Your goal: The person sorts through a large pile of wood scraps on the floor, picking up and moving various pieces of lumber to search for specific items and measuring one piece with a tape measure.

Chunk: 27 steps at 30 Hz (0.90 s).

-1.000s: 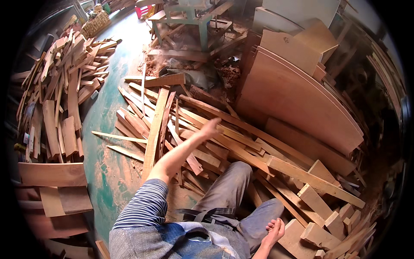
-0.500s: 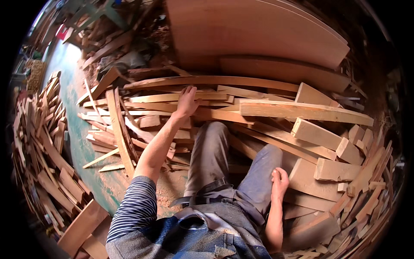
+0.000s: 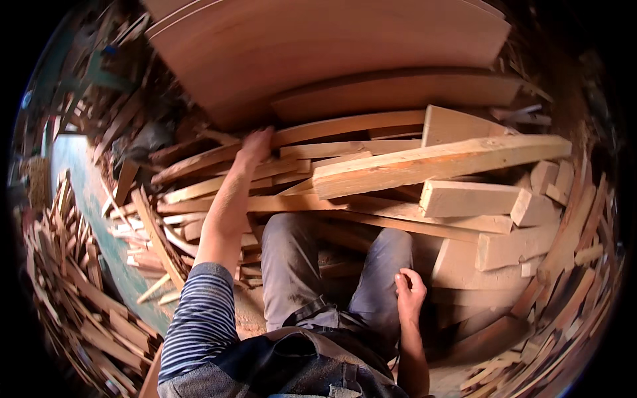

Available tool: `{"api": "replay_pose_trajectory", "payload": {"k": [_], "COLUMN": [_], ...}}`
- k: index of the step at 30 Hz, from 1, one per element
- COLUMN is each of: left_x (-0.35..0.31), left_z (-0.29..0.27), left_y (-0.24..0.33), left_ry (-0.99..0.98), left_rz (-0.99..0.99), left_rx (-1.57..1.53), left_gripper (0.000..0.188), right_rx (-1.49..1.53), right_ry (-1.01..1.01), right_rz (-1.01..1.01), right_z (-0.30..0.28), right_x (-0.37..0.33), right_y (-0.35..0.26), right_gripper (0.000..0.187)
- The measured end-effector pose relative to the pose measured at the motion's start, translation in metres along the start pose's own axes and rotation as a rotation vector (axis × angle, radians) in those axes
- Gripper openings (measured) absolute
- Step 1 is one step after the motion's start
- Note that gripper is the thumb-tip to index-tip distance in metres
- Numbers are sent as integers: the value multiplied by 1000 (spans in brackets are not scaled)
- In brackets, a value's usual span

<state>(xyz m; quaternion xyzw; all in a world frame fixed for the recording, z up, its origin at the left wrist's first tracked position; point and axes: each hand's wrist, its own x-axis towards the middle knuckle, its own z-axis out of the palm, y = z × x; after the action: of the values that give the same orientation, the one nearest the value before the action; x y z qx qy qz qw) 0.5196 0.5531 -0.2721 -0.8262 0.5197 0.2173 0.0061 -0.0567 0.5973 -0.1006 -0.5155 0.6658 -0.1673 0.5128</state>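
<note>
My left hand (image 3: 257,144) is stretched forward, its fingers bent over the top of a long curved board (image 3: 361,124) at the back of a wood pile. The board's middle lies under the hand and its far side is hidden. My right hand (image 3: 411,292) hangs beside my right knee with loosely curled fingers and holds nothing. A thick pale beam (image 3: 438,166) lies slanted across the pile, right of my left hand. Thin strips (image 3: 265,202) lie between the left forearm and my knees.
Large flat brown panels (image 3: 332,60) lean behind the pile. Short thick blocks (image 3: 468,199) are stacked at the right. Offcuts (image 3: 93,298) fill the left side beside a green floor strip (image 3: 70,159). A split slab (image 3: 158,232) stands slanted at the pile's left end.
My left hand has moved forward and left, from the thin strips to the long curved board behind them. The view has shifted; my right hand stays by the knee.
</note>
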Motion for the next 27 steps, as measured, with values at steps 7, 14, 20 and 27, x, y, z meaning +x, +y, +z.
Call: {"api": "replay_pose_trajectory", "payload": {"k": [7, 14, 20, 27], "left_x": [-7, -48, -59, -79], "left_z": [-28, -129, -132, -105], "left_y": [-1, 25, 36, 42], "left_ry": [-121, 110, -102, -99], "left_rz": [53, 262, 177, 139], "left_rx": [17, 72, 3, -43], "left_gripper": [54, 57, 52, 55], "right_rx": [-38, -100, -240, -642], "right_ry": [-9, -24, 98, 3], "right_rz": [-23, -81, -301, -1145], "right_z": [-5, 3, 14, 72], "right_x": [6, 12, 7, 72], "right_y": [-6, -7, -11, -182], "right_gripper": [23, 21, 22, 37]}}
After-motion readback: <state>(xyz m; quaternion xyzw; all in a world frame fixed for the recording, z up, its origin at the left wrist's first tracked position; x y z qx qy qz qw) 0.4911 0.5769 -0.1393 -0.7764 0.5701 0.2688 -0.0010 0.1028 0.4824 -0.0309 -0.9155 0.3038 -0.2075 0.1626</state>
